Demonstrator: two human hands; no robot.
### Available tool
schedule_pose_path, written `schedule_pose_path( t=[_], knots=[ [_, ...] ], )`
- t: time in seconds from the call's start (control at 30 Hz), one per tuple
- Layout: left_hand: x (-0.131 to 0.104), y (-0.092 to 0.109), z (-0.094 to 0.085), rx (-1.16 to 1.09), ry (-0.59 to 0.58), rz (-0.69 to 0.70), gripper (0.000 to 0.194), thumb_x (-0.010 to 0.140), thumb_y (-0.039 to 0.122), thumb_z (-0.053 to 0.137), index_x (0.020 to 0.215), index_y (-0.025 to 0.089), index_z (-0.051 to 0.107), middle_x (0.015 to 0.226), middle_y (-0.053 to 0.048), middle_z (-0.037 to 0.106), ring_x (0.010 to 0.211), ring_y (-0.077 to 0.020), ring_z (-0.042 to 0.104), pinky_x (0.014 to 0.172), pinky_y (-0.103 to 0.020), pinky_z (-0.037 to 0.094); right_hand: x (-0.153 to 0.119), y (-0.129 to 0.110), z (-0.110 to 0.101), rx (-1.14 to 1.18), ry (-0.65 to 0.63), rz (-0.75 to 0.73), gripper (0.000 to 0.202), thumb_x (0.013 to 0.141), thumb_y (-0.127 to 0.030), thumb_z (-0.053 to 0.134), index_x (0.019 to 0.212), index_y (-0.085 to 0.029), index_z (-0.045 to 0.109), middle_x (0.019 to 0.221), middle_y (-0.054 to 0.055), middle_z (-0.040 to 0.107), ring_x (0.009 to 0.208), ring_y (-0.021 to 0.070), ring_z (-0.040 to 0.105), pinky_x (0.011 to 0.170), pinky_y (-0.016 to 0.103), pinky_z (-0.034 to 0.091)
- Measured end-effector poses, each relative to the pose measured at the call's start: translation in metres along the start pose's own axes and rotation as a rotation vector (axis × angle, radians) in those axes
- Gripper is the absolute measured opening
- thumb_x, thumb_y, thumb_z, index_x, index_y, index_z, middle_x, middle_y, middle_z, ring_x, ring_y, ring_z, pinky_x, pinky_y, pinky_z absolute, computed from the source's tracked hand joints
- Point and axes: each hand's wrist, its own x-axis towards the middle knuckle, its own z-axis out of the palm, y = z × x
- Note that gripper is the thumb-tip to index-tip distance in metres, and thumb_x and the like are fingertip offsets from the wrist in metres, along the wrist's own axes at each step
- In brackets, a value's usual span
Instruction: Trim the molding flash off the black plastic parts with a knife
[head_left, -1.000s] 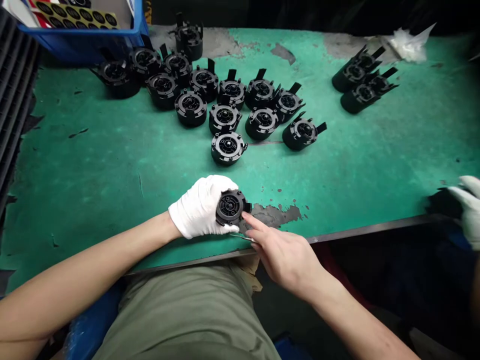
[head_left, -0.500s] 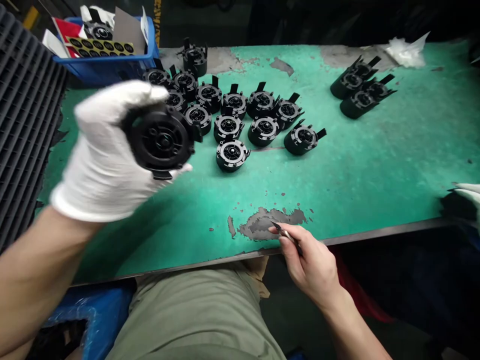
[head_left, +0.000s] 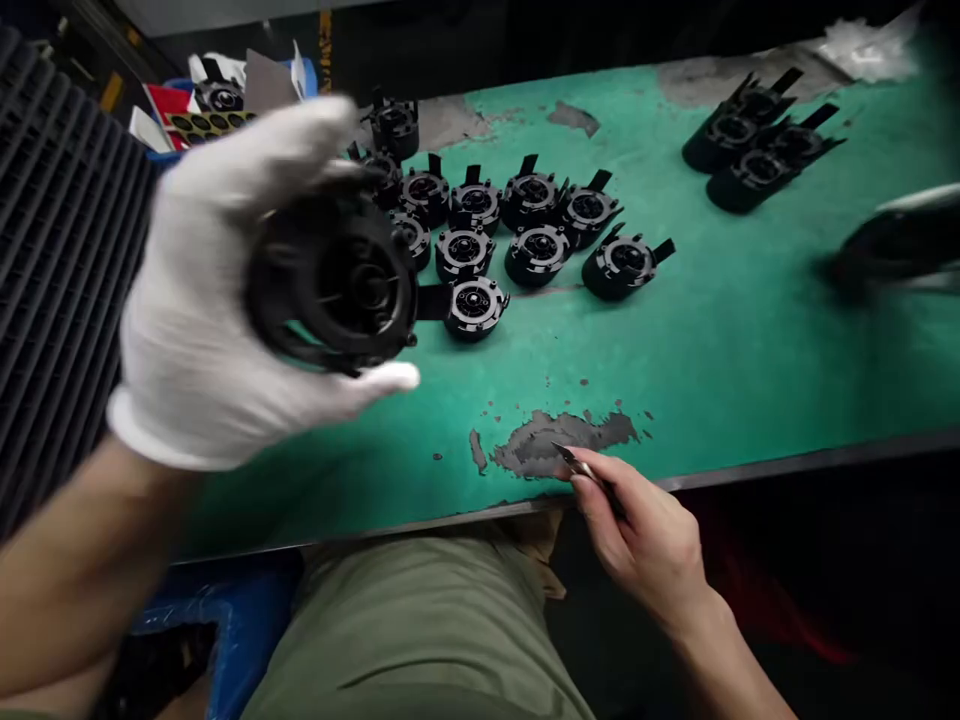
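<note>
My left hand [head_left: 217,290], in a white glove, grips a round black plastic part [head_left: 337,280] above the left side of the green table [head_left: 720,330]. The part's ringed face shows, tilted to the right, and a flat tab sticks out from it. Bare and closed, my right hand [head_left: 637,520] holds a small knife [head_left: 581,468] near the front edge, its dark pointed blade aimed up and left. Beyond the held part stand several similar black parts [head_left: 536,250] in a loose group, their ringed faces up and tabs raised.
More black parts [head_left: 750,160] stand at the back right, near a crumpled clear bag [head_left: 866,50]. At the right edge a person's gloved hand [head_left: 922,200] is by a blurred black part [head_left: 892,245]. A ridged black stack [head_left: 60,270] and a blue bin [head_left: 309,80] are left.
My left hand has turned the black part, so its face and tab point more to the right. At the right edge, the other person's hand has moved up with a black part. The view has shifted slightly.
</note>
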Motion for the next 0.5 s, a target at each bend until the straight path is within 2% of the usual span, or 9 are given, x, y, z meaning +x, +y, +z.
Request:
schedule_pose_path(
  t=[0.03, 0.07, 0.13, 0.2, 0.27, 0.37, 0.43, 0.5],
  knots=[
    [-0.012, -0.002, 0.011, -0.057, 0.065, 0.038, 0.108, 0.079, 0.091, 0.068, 0.163, 0.033, 0.034, 0.165, -0.006, 0.043, 0.147, -0.0339, 0.054, 0.119, -0.056, 0.051, -0.001, 0.000, 0.001, 0.014, 0.005, 0.011, 0.028, 0.104, -0.012, 0.062, 0.131, -0.019, 0.065, 0.106, 0.005, 0.081, 0.086, 0.0152, 0.079, 0.084, 0.023, 0.063],
    [-0.028, -0.007, 0.025, -0.144, 0.039, 0.046, 0.099, 0.083, 0.083, 0.072, 0.161, 0.032, 0.038, 0.158, -0.008, 0.048, 0.144, -0.0327, 0.056, 0.119, -0.055, 0.052, -0.001, -0.001, 0.002, 0.027, 0.007, 0.023, 0.028, 0.104, -0.012, 0.062, 0.131, -0.019, 0.065, 0.105, 0.005, 0.081, 0.086, 0.0150, 0.079, 0.083, 0.023, 0.063],
    [-0.062, -0.020, 0.054, -0.146, -0.148, 0.078, 0.090, 0.083, 0.075, 0.080, 0.154, 0.028, 0.050, 0.134, -0.011, 0.059, 0.128, -0.0310, 0.064, 0.112, -0.052, 0.058, -0.002, -0.002, 0.003, 0.050, 0.003, 0.043, 0.029, 0.104, -0.012, 0.061, 0.132, -0.020, 0.064, 0.105, 0.004, 0.081, 0.086, 0.0150, 0.079, 0.083, 0.023, 0.063],
    [-0.089, -0.034, 0.071, -0.073, -0.258, 0.030, 0.102, 0.074, 0.079, 0.085, 0.153, 0.024, 0.051, 0.132, -0.015, 0.059, 0.125, -0.0337, 0.064, 0.109, -0.052, 0.059, -0.003, -0.003, 0.005, 0.078, -0.025, 0.039, 0.032, 0.104, -0.012, 0.061, 0.135, -0.020, 0.064, 0.107, 0.005, 0.080, 0.088, 0.0152, 0.078, 0.084, 0.023, 0.062],
    [-0.106, -0.046, 0.070, 0.039, -0.324, -0.029, 0.107, 0.068, 0.082, 0.087, 0.151, 0.025, 0.052, 0.133, -0.015, 0.060, 0.126, -0.0358, 0.063, 0.112, -0.054, 0.056, -0.003, -0.003, 0.009, 0.111, -0.053, 0.038, 0.037, 0.103, -0.011, 0.062, 0.139, -0.021, 0.062, 0.110, 0.005, 0.079, 0.091, 0.0155, 0.077, 0.087, 0.024, 0.062],
    [-0.116, -0.055, 0.056, 0.123, -0.292, -0.080, 0.107, 0.067, 0.087, 0.083, 0.146, 0.021, 0.053, 0.132, -0.017, 0.063, 0.126, -0.0384, 0.065, 0.114, -0.056, 0.054, 0.001, -0.004, 0.018, 0.159, -0.105, 0.064, 0.043, 0.104, -0.010, 0.061, 0.145, -0.020, 0.059, 0.118, 0.008, 0.076, 0.101, 0.0178, 0.075, 0.094, 0.028, 0.060],
    [-0.121, -0.057, 0.051, 0.144, -0.261, -0.110, 0.112, 0.068, 0.087, 0.082, 0.150, 0.018, 0.048, 0.135, -0.020, 0.063, 0.128, -0.0401, 0.065, 0.114, -0.057, 0.053, 0.007, -0.005, 0.025, 0.179, -0.159, 0.065, 0.046, 0.104, -0.011, 0.059, 0.149, -0.020, 0.056, 0.123, 0.010, 0.073, 0.107, 0.0204, 0.073, 0.097, 0.032, 0.060],
    [-0.126, -0.057, 0.054, 0.151, -0.264, -0.123, 0.122, 0.068, 0.086, 0.083, 0.158, 0.018, 0.037, 0.141, -0.022, 0.063, 0.133, -0.0421, 0.063, 0.117, -0.059, 0.050, 0.013, -0.007, 0.029, 0.182, -0.213, 0.046, 0.049, 0.105, -0.011, 0.057, 0.153, -0.021, 0.054, 0.124, 0.011, 0.071, 0.109, 0.0223, 0.071, 0.096, 0.035, 0.059]
  ],
)
